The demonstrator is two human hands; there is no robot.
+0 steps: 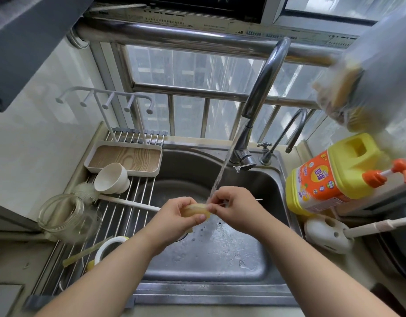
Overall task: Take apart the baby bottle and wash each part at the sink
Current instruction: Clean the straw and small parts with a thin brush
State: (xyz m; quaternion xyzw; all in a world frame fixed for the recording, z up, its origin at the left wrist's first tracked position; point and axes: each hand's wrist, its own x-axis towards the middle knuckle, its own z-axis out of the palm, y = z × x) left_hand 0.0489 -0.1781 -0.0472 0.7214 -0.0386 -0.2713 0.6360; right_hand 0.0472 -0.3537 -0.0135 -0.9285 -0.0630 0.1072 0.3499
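Left hand (179, 216): fingers curled round the yellowish teat (195, 210), held over the sink (220, 259).
Right hand (231, 207): fingers pinch a thin brush (258, 199) at the teat's end.
Water: stream from faucet (261, 92) falls onto the teat.
Glass bottle (67, 216): lying on the rack (128, 202), left of the sink.

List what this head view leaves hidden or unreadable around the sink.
- Yellowish bottle part: mostly covered by the left hand; its shape is unclear.
- Thin stick in the right hand: its working end is hidden by the fingers.
- Bag, top right: motion-blurred, cut by the edge.
- Detergent jug label: too small to read.
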